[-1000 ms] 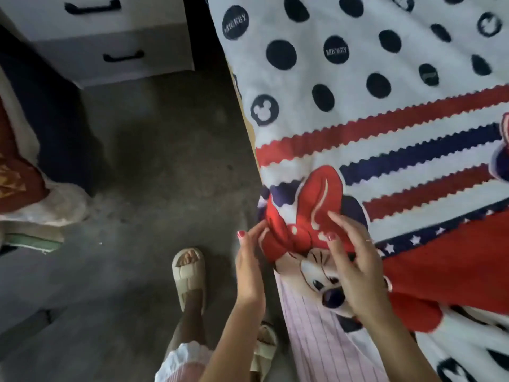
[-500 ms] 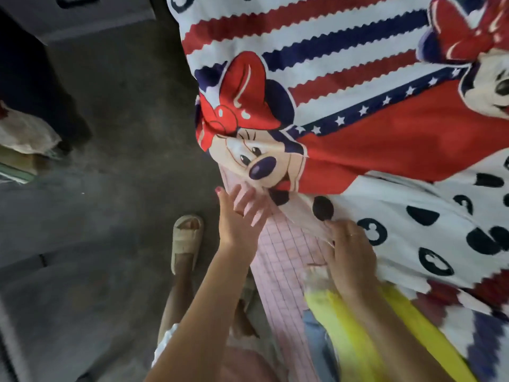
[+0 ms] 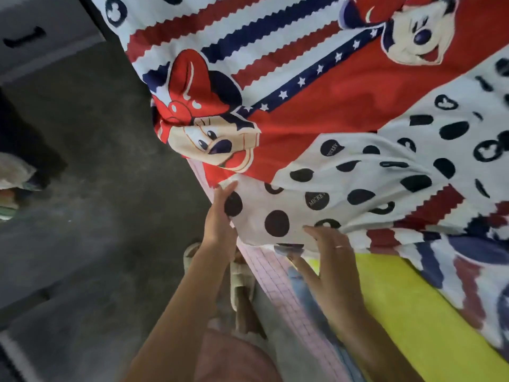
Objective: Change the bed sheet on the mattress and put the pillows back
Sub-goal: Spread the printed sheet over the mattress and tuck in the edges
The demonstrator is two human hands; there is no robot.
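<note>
Your left hand (image 3: 220, 219) lies flat w/ straight fingers on the Mickey-print sheet (image 3: 344, 111) at center frame; right hand (image 3: 333, 260) spread on its hem. Sheet covers upper frame, yellow mattress (image 3: 407, 307) bare lower right. Tucking & pillows prob. remain.

Soft cloth over a rough floor

The printed bed sheet (image 3: 344, 111) is matt woven cloth, lightly creased; the floor (image 3: 91, 216) looks like rough, dull grey concrete.
</note>
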